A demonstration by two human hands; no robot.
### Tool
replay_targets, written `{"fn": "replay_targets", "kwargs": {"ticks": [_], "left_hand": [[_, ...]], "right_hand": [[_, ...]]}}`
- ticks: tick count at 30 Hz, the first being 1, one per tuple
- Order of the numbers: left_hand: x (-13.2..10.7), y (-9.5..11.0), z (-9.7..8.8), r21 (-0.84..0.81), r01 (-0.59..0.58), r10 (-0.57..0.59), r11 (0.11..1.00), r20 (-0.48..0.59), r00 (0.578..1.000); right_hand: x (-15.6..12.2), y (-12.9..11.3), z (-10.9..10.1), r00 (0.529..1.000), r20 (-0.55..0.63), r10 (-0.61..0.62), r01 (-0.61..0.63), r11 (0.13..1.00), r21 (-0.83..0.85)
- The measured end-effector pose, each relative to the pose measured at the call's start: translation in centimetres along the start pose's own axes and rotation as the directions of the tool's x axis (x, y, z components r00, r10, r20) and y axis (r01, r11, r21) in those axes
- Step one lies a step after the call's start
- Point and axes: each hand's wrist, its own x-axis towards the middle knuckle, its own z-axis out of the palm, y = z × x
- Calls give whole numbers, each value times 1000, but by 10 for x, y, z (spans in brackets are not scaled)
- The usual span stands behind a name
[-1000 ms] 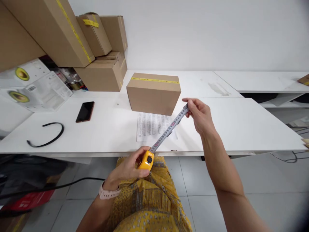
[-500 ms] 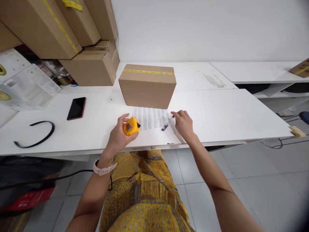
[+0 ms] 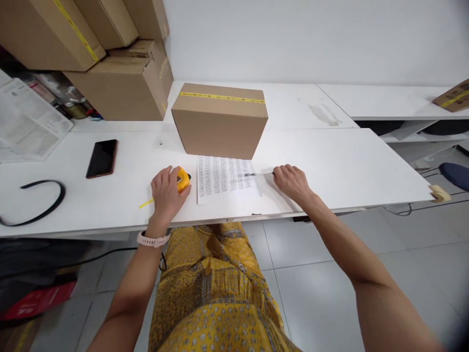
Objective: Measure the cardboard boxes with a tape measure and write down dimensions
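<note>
My left hand (image 3: 165,191) is closed over a yellow tape measure (image 3: 183,180) at the table's front, left of the paper. A short strip of yellow tape (image 3: 145,203) sticks out on the hand's other side. My right hand (image 3: 292,183) is closed on the end of a slim pen (image 3: 262,174), pale along the barrel with a dark tip. The pen points left over a printed sheet (image 3: 216,193) covered in columns of small text. Motion blurs the pen's tip. Right behind the sheet stands a taped cardboard box (image 3: 220,131).
A phone (image 3: 102,159) and a curved black band (image 3: 54,203) lie on the left of the white table (image 3: 340,171). Stacked cartons (image 3: 120,90) rise at the back left, near a printed white package (image 3: 29,122). A small box (image 3: 454,100) sits far right.
My left hand has moved left off the paper with the tape measure and turned palm down. My right hand has shifted right, and the pen lies flatter. The view has shifted slightly.
</note>
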Motion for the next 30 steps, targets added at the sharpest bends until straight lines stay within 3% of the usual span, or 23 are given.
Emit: {"fn": "replay_targets", "kwargs": {"ticks": [2, 4, 6, 7, 10, 13, 16, 21, 25, 30], "left_hand": [[-14, 14, 7, -83, -91, 84, 992, -84, 993], [-34, 38, 20, -201, -232, 215, 952, -101, 971], [-53, 68, 35, -286, -385, 391, 878, -36, 919], [-61, 83, 43, -296, -440, 465, 848, 16, 885], [-73, 116, 62, -242, -521, 568, 819, 203, 798], [-72, 133, 72, -151, -529, 548, 835, 320, 773], [-69, 141, 74, -103, -528, 527, 843, 357, 772], [-69, 149, 77, -80, -523, 512, 849, 374, 773], [-68, 148, 78, -82, -532, 520, 843, 377, 766], [-65, 148, 77, -54, -541, 516, 839, 393, 761]], "right_hand": [[-14, -1, -4, 969, -187, 161, -135, 980, 144], [-27, -16, -9, 859, -341, 382, -242, 890, 387], [-37, -43, -12, 739, -337, 583, -242, 696, 676], [-39, -58, -12, 719, -278, 637, -200, 573, 795], [-38, -94, -6, 779, -55, 624, -148, 269, 952], [-29, -105, 5, 825, 97, 556, -200, 129, 971], [-20, -101, 14, 831, 159, 533, -249, 102, 963], [-10, -96, 25, 823, 151, 548, -299, 191, 935], [-10, -84, 28, 788, 131, 601, -337, 244, 909], [-15, -65, 24, 740, 140, 657, -343, 191, 920]]}}
